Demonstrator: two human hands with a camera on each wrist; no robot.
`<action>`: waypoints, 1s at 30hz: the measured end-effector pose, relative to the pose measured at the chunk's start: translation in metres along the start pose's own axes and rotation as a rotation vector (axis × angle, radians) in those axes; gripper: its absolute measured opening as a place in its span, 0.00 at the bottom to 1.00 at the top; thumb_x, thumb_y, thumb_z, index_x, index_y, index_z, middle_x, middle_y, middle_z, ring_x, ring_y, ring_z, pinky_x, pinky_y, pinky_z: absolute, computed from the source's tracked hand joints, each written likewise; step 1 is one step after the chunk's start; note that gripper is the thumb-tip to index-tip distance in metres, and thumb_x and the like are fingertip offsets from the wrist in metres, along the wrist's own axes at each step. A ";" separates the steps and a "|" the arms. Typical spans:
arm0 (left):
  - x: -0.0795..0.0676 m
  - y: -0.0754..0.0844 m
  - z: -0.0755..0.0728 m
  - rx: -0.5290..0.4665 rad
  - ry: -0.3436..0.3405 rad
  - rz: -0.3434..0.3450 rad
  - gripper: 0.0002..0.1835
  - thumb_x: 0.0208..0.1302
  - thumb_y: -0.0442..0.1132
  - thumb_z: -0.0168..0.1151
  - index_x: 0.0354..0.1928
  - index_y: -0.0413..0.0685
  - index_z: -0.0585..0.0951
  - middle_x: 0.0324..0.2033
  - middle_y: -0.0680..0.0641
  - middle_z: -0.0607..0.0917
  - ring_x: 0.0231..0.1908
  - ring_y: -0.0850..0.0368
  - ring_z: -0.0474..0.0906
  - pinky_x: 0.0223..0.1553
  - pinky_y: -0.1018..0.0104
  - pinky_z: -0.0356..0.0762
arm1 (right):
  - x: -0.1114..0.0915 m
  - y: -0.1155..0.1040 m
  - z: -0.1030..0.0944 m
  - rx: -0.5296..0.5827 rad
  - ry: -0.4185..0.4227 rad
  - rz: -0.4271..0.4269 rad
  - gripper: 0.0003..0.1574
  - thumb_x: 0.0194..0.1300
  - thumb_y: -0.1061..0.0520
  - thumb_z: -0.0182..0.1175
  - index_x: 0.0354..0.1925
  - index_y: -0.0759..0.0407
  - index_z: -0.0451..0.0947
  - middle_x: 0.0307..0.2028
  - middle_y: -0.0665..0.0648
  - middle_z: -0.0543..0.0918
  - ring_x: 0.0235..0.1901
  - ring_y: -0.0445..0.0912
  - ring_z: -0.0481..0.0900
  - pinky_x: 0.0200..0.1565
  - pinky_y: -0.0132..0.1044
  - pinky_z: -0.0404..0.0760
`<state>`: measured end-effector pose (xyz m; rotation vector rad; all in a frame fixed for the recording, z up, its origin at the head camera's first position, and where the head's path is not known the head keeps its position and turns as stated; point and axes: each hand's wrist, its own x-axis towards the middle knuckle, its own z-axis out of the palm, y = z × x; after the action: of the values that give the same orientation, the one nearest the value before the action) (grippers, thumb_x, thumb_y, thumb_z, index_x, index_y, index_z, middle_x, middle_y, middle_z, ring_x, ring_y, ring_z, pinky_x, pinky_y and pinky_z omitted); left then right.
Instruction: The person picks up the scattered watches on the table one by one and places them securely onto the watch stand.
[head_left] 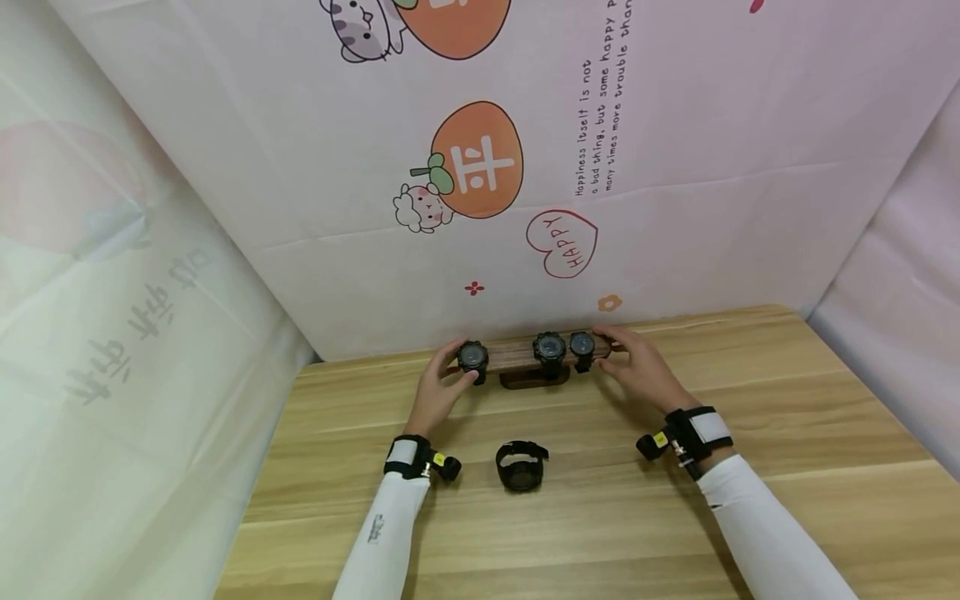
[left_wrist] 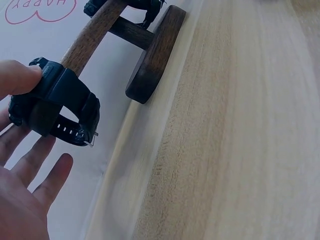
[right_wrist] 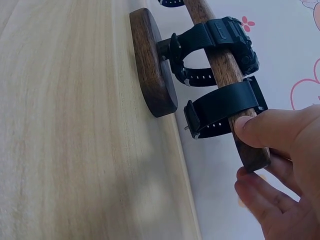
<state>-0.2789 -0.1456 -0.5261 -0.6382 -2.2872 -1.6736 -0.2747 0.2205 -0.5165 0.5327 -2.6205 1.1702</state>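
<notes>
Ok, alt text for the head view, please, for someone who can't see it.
A person's left hand grips a dark watch at one end of a wooden stand while the right hand pinches the other end. Two more watches sit along it; a fourth watch rests nearer on the wooden table.

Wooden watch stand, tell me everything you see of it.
The wooden watch stand is dark and grained, with a horizontal bar, post and rounded base. It stands upright at the back of the table. Three black watches circle the bar; the right hand pinches its right end, the left hand the leftmost watch.
</notes>
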 end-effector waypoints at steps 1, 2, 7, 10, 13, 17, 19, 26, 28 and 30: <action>0.000 0.004 0.000 -0.007 -0.001 0.014 0.31 0.61 0.34 0.67 0.67 0.49 0.69 0.64 0.44 0.72 0.63 0.49 0.67 0.57 0.42 0.71 | 0.000 -0.001 0.000 0.002 0.002 0.001 0.37 0.60 0.63 0.66 0.66 0.58 0.68 0.61 0.59 0.73 0.52 0.56 0.74 0.54 0.57 0.75; 0.000 0.008 0.000 -0.010 -0.002 0.026 0.31 0.61 0.33 0.66 0.66 0.47 0.69 0.64 0.40 0.72 0.62 0.46 0.68 0.56 0.41 0.71 | -0.001 -0.001 0.000 0.004 0.002 0.003 0.37 0.60 0.63 0.66 0.66 0.58 0.68 0.61 0.59 0.73 0.52 0.56 0.74 0.54 0.57 0.75; 0.000 0.024 -0.001 -0.018 -0.011 0.045 0.31 0.59 0.27 0.66 0.65 0.39 0.70 0.62 0.31 0.68 0.61 0.38 0.67 0.58 0.39 0.69 | -0.001 -0.002 -0.001 -0.002 -0.001 0.017 0.37 0.60 0.63 0.66 0.67 0.58 0.68 0.62 0.59 0.72 0.51 0.56 0.74 0.53 0.58 0.75; 0.001 0.026 -0.002 -0.030 -0.020 0.043 0.31 0.58 0.26 0.66 0.64 0.36 0.69 0.60 0.29 0.67 0.60 0.37 0.67 0.59 0.39 0.68 | -0.002 -0.002 -0.001 -0.007 0.000 0.023 0.37 0.60 0.62 0.66 0.66 0.58 0.68 0.62 0.59 0.72 0.51 0.56 0.74 0.53 0.59 0.75; 0.002 0.026 -0.002 -0.040 -0.025 0.045 0.32 0.56 0.24 0.67 0.64 0.35 0.69 0.59 0.28 0.67 0.59 0.36 0.68 0.60 0.41 0.67 | -0.002 -0.002 -0.002 -0.008 0.001 0.031 0.37 0.60 0.62 0.67 0.66 0.57 0.68 0.62 0.59 0.72 0.51 0.55 0.74 0.53 0.59 0.75; 0.003 0.025 0.000 -0.027 -0.029 0.047 0.32 0.54 0.24 0.68 0.63 0.35 0.70 0.59 0.29 0.68 0.59 0.36 0.68 0.61 0.43 0.68 | -0.002 -0.002 -0.002 -0.005 -0.005 0.031 0.37 0.60 0.61 0.67 0.66 0.57 0.68 0.61 0.59 0.72 0.51 0.55 0.74 0.54 0.59 0.74; 0.003 0.021 0.002 -0.015 -0.028 0.048 0.32 0.54 0.25 0.68 0.63 0.35 0.70 0.59 0.29 0.68 0.58 0.36 0.68 0.61 0.43 0.68 | -0.002 -0.001 -0.002 -0.003 -0.006 0.031 0.37 0.60 0.61 0.67 0.66 0.56 0.68 0.61 0.59 0.72 0.51 0.55 0.74 0.54 0.58 0.74; 0.008 -0.003 0.008 0.062 -0.032 -0.007 0.33 0.56 0.37 0.71 0.65 0.49 0.71 0.61 0.43 0.69 0.60 0.48 0.69 0.60 0.50 0.71 | -0.002 -0.002 -0.002 -0.003 -0.008 0.015 0.37 0.60 0.62 0.66 0.66 0.57 0.68 0.62 0.59 0.72 0.51 0.55 0.74 0.54 0.59 0.74; 0.009 -0.004 0.009 0.090 -0.038 -0.012 0.33 0.56 0.40 0.71 0.65 0.52 0.71 0.61 0.46 0.70 0.61 0.51 0.68 0.60 0.52 0.71 | -0.001 -0.002 -0.002 -0.005 -0.006 0.006 0.37 0.60 0.62 0.66 0.66 0.58 0.68 0.62 0.60 0.72 0.51 0.56 0.74 0.54 0.59 0.74; 0.010 -0.004 0.009 0.115 -0.045 -0.005 0.33 0.56 0.43 0.71 0.65 0.53 0.72 0.61 0.48 0.70 0.61 0.52 0.67 0.60 0.52 0.70 | -0.001 -0.002 -0.002 -0.003 -0.004 0.001 0.36 0.60 0.63 0.66 0.66 0.58 0.68 0.61 0.60 0.73 0.51 0.57 0.74 0.53 0.59 0.74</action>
<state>-0.2886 -0.1364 -0.5277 -0.6509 -2.3975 -1.5319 -0.2728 0.2211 -0.5138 0.5344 -2.6257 1.1662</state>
